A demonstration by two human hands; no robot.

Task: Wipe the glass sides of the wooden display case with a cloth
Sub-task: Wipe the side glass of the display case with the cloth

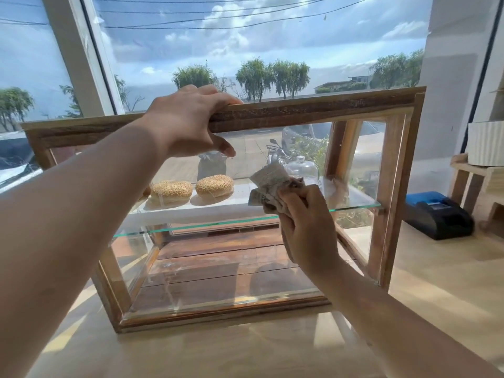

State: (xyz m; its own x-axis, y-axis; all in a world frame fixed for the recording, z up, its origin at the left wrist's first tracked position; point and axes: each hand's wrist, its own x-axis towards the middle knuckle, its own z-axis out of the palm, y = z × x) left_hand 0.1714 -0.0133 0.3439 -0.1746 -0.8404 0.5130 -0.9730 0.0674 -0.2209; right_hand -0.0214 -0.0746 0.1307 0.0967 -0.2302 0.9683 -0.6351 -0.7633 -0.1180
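Wooden display case [313, 110] sits on the counter [436, 282]: dark rough frame, streaky glass, glass shelf [354, 204] inside. My left hand [185, 118] grip clamps its top rail. My right hand [308, 227] grip is closed on the crumpled cloth [268, 182], pressed to the front pane.

counter [436, 309]: pale wood | on it: display case [313, 110], black-blue printer [439, 218]
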